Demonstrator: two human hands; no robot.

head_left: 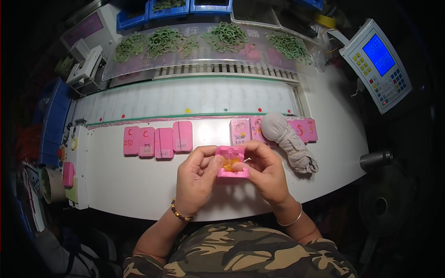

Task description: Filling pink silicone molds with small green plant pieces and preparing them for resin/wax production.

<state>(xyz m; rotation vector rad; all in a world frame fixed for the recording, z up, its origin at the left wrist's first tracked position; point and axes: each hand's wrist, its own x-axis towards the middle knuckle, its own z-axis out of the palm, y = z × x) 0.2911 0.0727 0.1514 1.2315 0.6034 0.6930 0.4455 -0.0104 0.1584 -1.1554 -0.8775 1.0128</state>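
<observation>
A pink rubber mould (233, 173) is held up in front of me above the near part of the white table. It is spread apart, and an amber-yellow insert (230, 163) shows inside it. My left hand (195, 178) grips the mould's left side, with the thumb pressing on its inner face. On the opposite side my right hand (269, 176) grips it, its fingers bent round the far edge and the thumb at the opening. Whether a loose piece lies inside the mould is too small to tell.
Several closed pink moulds (147, 142) stand ahead on the left, others (240, 132) ahead on the right. A grey cloth bundle (292, 146) leans over the right group. Beyond lies a long white panel (185, 99), then a clear tray with green branching pieces (227, 37). A control panel (380, 60) stands right.
</observation>
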